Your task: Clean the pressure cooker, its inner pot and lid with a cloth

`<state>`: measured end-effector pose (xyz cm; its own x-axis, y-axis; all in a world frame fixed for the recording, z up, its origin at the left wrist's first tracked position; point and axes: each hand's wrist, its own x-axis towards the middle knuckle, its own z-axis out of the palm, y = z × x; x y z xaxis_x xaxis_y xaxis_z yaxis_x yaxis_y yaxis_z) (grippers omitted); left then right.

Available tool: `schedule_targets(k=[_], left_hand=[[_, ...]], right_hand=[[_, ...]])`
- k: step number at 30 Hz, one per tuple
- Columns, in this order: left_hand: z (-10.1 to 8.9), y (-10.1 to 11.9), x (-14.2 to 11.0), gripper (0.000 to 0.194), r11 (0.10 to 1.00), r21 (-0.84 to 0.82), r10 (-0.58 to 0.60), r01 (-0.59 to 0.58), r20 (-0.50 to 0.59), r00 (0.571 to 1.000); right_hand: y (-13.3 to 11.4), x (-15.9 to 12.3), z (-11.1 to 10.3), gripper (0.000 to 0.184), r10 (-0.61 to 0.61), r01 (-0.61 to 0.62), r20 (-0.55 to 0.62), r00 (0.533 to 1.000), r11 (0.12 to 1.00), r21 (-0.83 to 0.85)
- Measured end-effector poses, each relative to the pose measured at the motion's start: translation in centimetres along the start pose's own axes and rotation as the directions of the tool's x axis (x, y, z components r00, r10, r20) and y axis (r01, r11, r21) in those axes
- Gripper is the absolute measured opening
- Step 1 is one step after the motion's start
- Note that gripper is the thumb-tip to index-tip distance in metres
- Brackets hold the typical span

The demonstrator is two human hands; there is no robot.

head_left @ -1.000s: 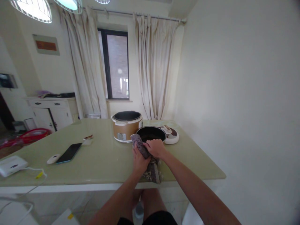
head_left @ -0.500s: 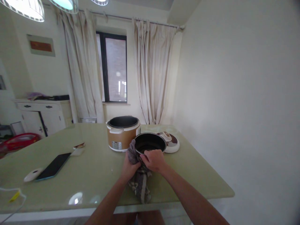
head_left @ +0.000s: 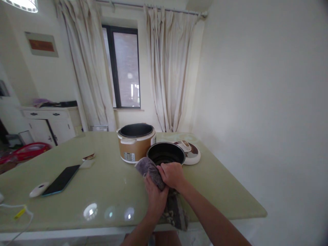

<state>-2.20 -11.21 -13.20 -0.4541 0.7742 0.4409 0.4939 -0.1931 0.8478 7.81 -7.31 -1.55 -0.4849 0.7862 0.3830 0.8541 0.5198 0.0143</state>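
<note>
My left hand [head_left: 156, 194] is closed around a bunched grey-purple cloth [head_left: 150, 169], pressing it against the near outer side of a black inner pot [head_left: 166, 150]. The cloth's patterned end hangs below my hand at the table's front edge. My right hand [head_left: 173, 174] grips the pot's near rim, with its thumb beside the cloth. The pot's lower side is hidden behind my hands. Just behind it on the left stands the gold and white rice cooker body [head_left: 135, 148], open at the top. A white and brown lid [head_left: 191, 153] lies behind the pot on the right.
On the left of the green table [head_left: 107, 191] are a phone [head_left: 61, 180], a white oval mouse-like object [head_left: 39, 189], a small packet [head_left: 88, 156] and a white cable [head_left: 27, 212] with a yellow tag. A bare wall [head_left: 263, 102] rises along the right.
My left hand, with the cloth, swung left along the pot's side, then back right to the near side. My right hand kept its grip on the rim. The view shifted slightly.
</note>
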Motion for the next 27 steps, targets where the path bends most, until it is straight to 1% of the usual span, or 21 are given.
schedule_targets(k=[2,4,7,9,11,13,15,17,19,21,24,27], left_hand=[[0.8,-0.1,-0.6,0.095,1.000,0.022,0.003,-0.002,-0.019,1.000],[0.9,-0.4,-0.2,0.096,1.000,0.021,-0.005,0.005,-0.017,1.000],[0.0,-0.8,1.2,0.094,1.000,-0.001,-0.009,0.009,0.020,1.000],[-0.7,-0.9,2.2,0.093,0.999,-0.045,0.003,-0.003,0.020,1.000],[-1.4,-0.8,3.0,0.089,0.992,-0.124,0.012,-0.011,0.002,1.000],[-2.1,-0.9,3.7,0.081,0.975,-0.222,-0.007,0.007,0.002,1.000],[-2.8,-1.2,4.5,0.074,0.950,-0.307,-0.056,0.063,0.032,0.998],[-3.6,-1.5,5.7,0.065,0.918,-0.343,-0.174,0.197,0.097,0.980],[-4.4,-1.8,7.2,0.053,0.870,-0.343,-0.315,0.354,0.166,0.935],[-4.9,-2.0,9.0,0.042,0.826,-0.322,-0.418,0.462,0.200,0.886],[-5.2,-2.7,11.6,0.036,0.808,-0.292,-0.481,0.513,0.178,0.859],[-5.0,-3.5,13.2,0.032,0.804,-0.262,-0.514,0.533,0.145,0.846]], right_hand=[[0.1,0.0,0.1,0.056,-0.005,0.005,0.008,1.000,1.000,0.001],[0.1,0.0,0.2,0.055,-0.011,0.011,0.002,1.000,1.000,0.004],[0.1,-0.1,0.2,0.054,-0.018,0.018,-0.019,1.000,1.000,0.007],[0.1,-0.2,0.2,0.053,-0.017,0.018,-0.030,0.999,1.000,0.008],[0.2,-0.2,0.2,0.052,-0.021,0.021,-0.038,0.999,1.000,0.011],[0.2,-0.1,0.4,0.051,-0.027,0.028,-0.049,0.998,0.999,0.017],[0.2,-0.1,0.6,0.050,-0.034,0.035,-0.062,0.998,0.999,0.018],[0.3,-0.1,0.8,0.049,-0.039,0.041,-0.074,0.996,0.999,0.019],[0.4,-0.1,1.0,0.048,-0.047,0.049,-0.082,0.996,0.999,0.023],[0.6,-0.2,1.0,0.048,-0.055,0.058,-0.092,0.994,0.998,0.028],[1.0,-0.4,1.2,0.047,-0.073,0.077,-0.114,0.991,0.997,0.031],[1.4,-0.7,1.6,0.045,-0.105,0.112,-0.133,0.986,0.993,0.048]])
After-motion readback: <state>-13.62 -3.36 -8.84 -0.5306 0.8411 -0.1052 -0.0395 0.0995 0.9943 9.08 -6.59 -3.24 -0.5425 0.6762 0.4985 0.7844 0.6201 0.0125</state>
